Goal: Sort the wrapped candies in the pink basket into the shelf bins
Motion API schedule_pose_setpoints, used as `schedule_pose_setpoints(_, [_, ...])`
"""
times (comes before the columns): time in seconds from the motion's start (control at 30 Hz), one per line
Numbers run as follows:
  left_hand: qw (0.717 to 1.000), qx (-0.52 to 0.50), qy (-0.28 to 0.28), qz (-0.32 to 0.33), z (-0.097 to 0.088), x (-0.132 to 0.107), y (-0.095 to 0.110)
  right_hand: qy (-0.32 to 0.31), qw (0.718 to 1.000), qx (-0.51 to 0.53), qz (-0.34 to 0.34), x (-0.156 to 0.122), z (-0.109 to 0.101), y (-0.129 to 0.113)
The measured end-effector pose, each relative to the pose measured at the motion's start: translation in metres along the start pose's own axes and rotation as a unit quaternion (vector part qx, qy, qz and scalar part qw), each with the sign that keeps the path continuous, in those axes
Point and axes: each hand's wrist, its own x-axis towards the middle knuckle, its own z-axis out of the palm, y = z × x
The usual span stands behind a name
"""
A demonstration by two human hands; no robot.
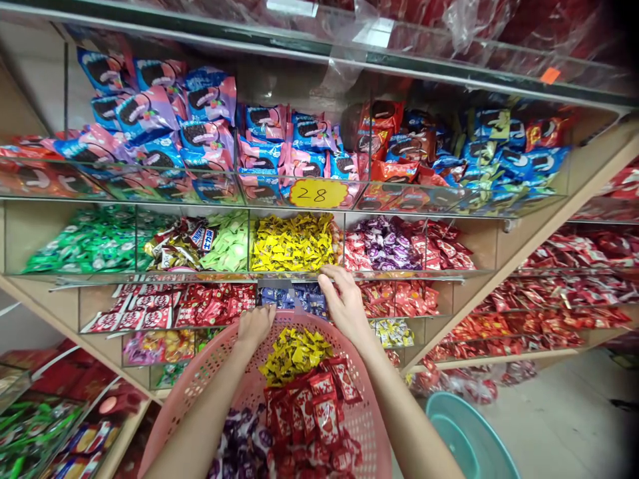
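A pink perforated plastic basket [172, 406] is in front of me, holding yellow-wrapped candies [297, 356], red-wrapped candies [304, 412] and purple-wrapped candies [242, 439]. My left hand [255, 326] is closed at the basket's far rim and appears to grip it; its fingertips are partly hidden. Over the right part of that rim is my right hand [344, 303], its fingers apart and its fingertips by the front edge of the middle shelf. Just beyond those fingertips lies a heap of yellow candies [292, 243] in a shelf compartment. Blue-wrapped packets [314, 299] show between my hands, on the shelf below.
Clear dividers split the shelves into compartments. Green candies [94, 239] lie left and purple candies [389, 243] right. Above, a yellow tag [319, 193] reading 28 hangs before packs of cookies [207, 96]. A teal tub [472, 432] stands on the floor at right.
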Motion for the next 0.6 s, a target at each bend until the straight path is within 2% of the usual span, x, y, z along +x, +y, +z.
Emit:
schedule_pose_setpoints(0.1, [1.0,0.007,0.002,0.002,-0.002,0.0,0.001,-0.009,0.999,0.042,0.024,-0.017,0.003,0.006])
schedule_pose_setpoints(0.33, [1.0,-0.009,-0.011,-0.004,-0.006,-0.001,0.003,-0.106,0.987,-0.033,0.113,-0.054,0.03,0.046])
schedule_pose_setpoints(0.6, [1.0,-0.004,-0.014,-0.007,-0.002,-0.001,0.002,-0.243,0.959,-0.075,0.128,-0.068,0.037,0.043])
